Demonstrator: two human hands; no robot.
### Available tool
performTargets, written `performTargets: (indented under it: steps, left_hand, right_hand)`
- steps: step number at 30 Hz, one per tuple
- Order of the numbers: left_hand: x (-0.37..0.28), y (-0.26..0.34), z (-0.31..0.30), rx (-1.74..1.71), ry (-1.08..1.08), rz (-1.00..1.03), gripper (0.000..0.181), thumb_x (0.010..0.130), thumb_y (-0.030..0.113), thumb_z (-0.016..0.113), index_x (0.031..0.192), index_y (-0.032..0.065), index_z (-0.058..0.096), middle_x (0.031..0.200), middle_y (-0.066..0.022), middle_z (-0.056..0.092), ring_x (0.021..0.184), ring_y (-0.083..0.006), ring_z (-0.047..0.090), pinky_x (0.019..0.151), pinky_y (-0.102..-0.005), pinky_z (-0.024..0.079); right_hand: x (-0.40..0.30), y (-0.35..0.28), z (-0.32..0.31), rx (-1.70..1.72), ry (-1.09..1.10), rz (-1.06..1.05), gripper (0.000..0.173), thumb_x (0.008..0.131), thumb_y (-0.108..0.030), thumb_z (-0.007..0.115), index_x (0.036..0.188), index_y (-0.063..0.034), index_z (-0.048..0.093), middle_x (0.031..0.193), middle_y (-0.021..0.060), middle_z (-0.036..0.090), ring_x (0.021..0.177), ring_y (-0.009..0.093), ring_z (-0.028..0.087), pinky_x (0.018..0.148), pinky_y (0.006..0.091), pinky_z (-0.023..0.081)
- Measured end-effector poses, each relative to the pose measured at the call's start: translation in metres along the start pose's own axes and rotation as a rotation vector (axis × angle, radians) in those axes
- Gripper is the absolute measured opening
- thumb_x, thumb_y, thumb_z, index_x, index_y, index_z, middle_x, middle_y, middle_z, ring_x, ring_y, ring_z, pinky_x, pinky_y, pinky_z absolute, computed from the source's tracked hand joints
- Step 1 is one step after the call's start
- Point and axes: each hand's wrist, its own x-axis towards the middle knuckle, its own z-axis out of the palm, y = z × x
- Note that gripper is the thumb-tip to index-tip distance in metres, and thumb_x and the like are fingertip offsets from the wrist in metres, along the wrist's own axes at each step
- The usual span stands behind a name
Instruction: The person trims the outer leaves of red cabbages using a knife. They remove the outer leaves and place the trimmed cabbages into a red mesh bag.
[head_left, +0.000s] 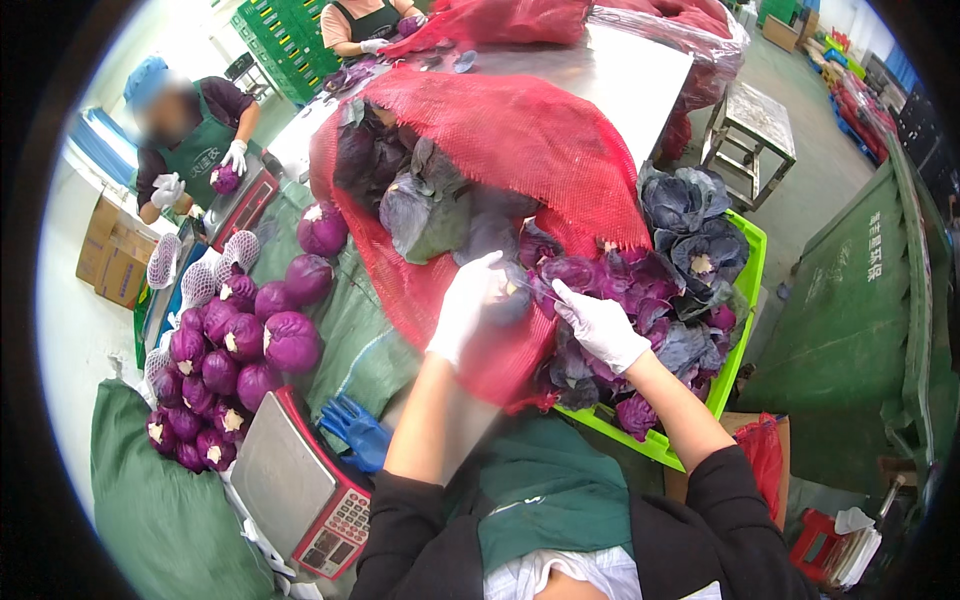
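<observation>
A red mesh sack (525, 142) lies across the table with its mouth towards me, full of unpeeled red cabbages (420, 214). My left hand (472, 300), in a white glove, is on a dark cabbage (506, 296) at the sack's mouth; blur hides how its fingers sit. Just right of that cabbage, my gloved right hand (600, 326) holds a thin object, perhaps a knife, pointing to the cabbage. Under the right hand, a lime-green crate (750, 277) holds loose purple cabbage leaves (637, 281). Peeled red cabbages (292, 341) are piled at the left.
A red-rimmed digital scale (285, 480) and blue gloves (356, 431) lie near my left forearm. At the upper left a co-worker holds a cabbage by another scale (244, 202); a second person works across the steel table (622, 75). A green bin (847, 315) stands right.
</observation>
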Motion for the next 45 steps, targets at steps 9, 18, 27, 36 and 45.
performTargets:
  steps: [9,18,27,36,45]
  left_hand:
    - [0.004,-0.010,-0.004,0.000,-0.011,0.029,0.040,0.100,0.025,0.040,0.131,0.0046,0.053,0.130,-0.0074,0.055,0.116,-0.0169,0.050,0.104,-0.0290,0.034]
    - [0.009,-0.030,-0.011,-0.024,-0.012,0.013,0.042,0.100,0.030,0.040,0.132,0.0057,0.052,0.125,-0.0057,0.056,0.111,-0.0142,0.053,0.099,-0.0278,0.038]
    - [-0.008,-0.017,-0.010,-0.082,0.042,-0.083,0.040,0.095,0.023,0.053,0.132,0.0063,0.050,0.121,-0.0055,0.056,0.111,-0.0141,0.052,0.097,-0.0286,0.040]
    - [-0.018,-0.028,-0.006,-0.249,0.159,-0.017,0.054,0.083,0.014,0.068,0.133,0.0043,0.048,0.128,-0.0095,0.052,0.116,-0.0193,0.051,0.101,-0.0327,0.039]
    - [-0.039,-0.001,0.004,0.777,-0.021,0.282,0.084,0.061,0.019,0.080,0.138,0.0184,0.046,0.149,-0.0191,0.024,0.134,-0.0350,0.032,0.111,-0.0434,0.029]
  right_hand:
    - [-0.006,0.009,0.007,-0.051,-0.047,-0.019,0.038,0.092,-0.024,0.056,0.126,-0.0080,0.052,0.083,0.0181,0.065,0.069,0.034,0.065,0.059,0.0407,0.052]
    - [-0.017,0.018,-0.011,-0.149,-0.094,0.029,0.031,0.092,-0.026,0.054,0.107,0.0005,0.054,0.074,0.0189,0.063,0.067,0.036,0.063,0.058,0.0451,0.049]
    - [-0.036,0.011,0.024,-0.089,0.149,0.066,0.031,0.093,-0.026,0.051,0.109,-0.0004,0.060,0.082,0.0193,0.065,0.068,0.035,0.063,0.059,0.0428,0.050]
    - [0.004,-0.043,-0.031,0.382,0.027,0.606,0.071,0.081,-0.058,0.063,0.123,-0.0012,0.055,0.112,0.0237,0.063,0.107,0.037,0.060,0.091,0.0413,0.047]
    - [0.037,-0.051,0.030,0.817,-0.027,0.612,0.035,0.090,-0.035,0.058,0.101,-0.0018,0.059,0.079,0.0152,0.065,0.061,0.019,0.065,0.056,0.0328,0.049]
